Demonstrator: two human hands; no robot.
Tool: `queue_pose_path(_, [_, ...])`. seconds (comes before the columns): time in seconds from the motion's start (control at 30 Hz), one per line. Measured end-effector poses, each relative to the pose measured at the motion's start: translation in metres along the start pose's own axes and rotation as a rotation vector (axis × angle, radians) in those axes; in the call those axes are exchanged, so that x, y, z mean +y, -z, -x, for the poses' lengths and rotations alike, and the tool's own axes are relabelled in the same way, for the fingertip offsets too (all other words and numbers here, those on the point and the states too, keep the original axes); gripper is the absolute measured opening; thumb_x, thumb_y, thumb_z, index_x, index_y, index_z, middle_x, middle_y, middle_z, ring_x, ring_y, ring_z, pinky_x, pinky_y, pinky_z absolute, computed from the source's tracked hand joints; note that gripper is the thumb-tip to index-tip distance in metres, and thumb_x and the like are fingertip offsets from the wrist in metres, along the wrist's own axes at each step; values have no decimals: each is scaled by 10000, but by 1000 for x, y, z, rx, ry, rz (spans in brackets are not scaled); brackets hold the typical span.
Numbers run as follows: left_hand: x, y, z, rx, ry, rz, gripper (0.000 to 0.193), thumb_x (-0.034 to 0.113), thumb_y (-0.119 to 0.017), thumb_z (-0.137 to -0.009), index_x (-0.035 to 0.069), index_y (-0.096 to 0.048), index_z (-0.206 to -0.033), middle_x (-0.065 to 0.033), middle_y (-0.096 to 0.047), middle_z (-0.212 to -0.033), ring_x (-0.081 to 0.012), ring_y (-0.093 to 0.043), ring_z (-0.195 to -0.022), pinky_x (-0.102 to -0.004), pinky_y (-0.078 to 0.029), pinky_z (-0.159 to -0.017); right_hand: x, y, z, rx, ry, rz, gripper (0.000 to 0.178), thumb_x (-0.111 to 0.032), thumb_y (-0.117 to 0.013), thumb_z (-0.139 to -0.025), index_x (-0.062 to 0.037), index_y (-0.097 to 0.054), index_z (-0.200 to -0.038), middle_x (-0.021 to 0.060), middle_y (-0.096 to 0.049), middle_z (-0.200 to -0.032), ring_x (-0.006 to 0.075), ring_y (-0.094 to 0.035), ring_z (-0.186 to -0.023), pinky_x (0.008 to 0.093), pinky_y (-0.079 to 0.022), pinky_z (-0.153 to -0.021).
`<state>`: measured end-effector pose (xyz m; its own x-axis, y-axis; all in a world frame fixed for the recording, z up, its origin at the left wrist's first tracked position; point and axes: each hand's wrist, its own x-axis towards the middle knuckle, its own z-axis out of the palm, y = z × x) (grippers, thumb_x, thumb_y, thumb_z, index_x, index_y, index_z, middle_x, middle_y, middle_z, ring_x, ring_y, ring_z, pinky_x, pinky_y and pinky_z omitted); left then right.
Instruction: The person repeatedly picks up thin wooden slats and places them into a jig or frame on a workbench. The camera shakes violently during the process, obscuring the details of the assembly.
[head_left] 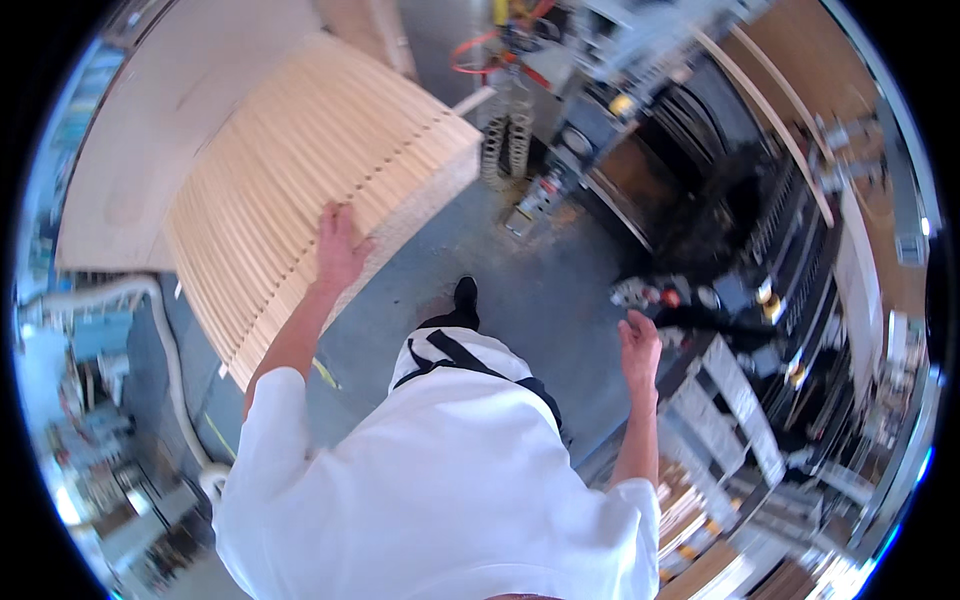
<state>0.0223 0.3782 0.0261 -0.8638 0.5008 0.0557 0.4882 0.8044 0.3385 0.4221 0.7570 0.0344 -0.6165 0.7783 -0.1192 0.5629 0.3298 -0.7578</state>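
Note:
A broad row of pale wooden slats [290, 150] lies side by side at the left, with a line of small dark holes near the ends. My left hand [342, 248] rests on these slats close to the holes, its thumb spread away from the fingers. No slat is lifted in it. On the other side, my right hand [640, 350] hangs in the air near the dark machine [730, 200], fingers loosely bent and apart from the thumb. Nothing shows in that hand.
Under the slats is a large wooden board [130, 180]. Coiled air hoses [508, 135] hang beyond the slats' far right corner. A pale flexible duct [165, 340] runs down at the left. Stacked boards [710, 570] lie at the lower right. Grey floor [540, 300] separates slats and machine.

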Motion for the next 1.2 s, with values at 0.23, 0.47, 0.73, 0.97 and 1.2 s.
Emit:
queue_pose_path(0.23, [-101, -52, -31, 14, -270, -293, 837, 485, -527, -956, -60, -205, -1503, -259, -201, -1570, -385, -129, -1478, -453, -83, -1215, 18, 77, 101, 177, -59, 104, 285, -139, -645, -894, -41, -627, -1161, 161, -627, -1114, 320, -665, -913, 395, -540, -772])
queue_pose_path(0.47, [72, 11, -36, -104, -86, -608, 893, 552, -664, -817, 22, -351, -1464, -316, -318, -1484, -471, -328, -1363, -502, -314, -1112, 72, 170, 266, 953, -243, 140, 297, -117, -681, -854, -44, -629, -1138, 162, -651, -1093, 346, -638, -991, 404, -529, -824])
queue_pose_path(0.73, [285, -75, -85, -118, -872, 79, 611, 271, -704, -857, -44, -482, -1331, -270, -511, -1325, -404, -466, -1261, -449, -355, -1076, 107, 155, 492, 1027, -978, 774, 188, -176, -691, -812, -72, -660, -966, 138, -648, -1094, 352, -597, -1027, 442, -471, -881])
queue_pose_path(0.97, [457, -137, -83, -335, -1004, 131, 550, 281, -718, -815, -17, -565, -1252, -218, -556, -1284, -370, -546, -1184, -428, -426, -1030, 116, 122, 516, 1055, -861, 1055, 130, -123, -590, -906, -15, -618, -973, 221, -633, -1073, 414, -584, -1024, 492, -479, -873])
queue_pose_path(1.2, [605, -175, -201, -188, -1000, 197, 580, 274, -686, -834, 21, -488, -1317, -162, -441, -1385, -365, -380, -1315, -442, -380, -1074, 84, 137, 459, 1025, -917, 910, 111, -6, -581, -880, -26, -560, -987, 164, -570, -962, 374, -556, -934, 465, -455, -788])
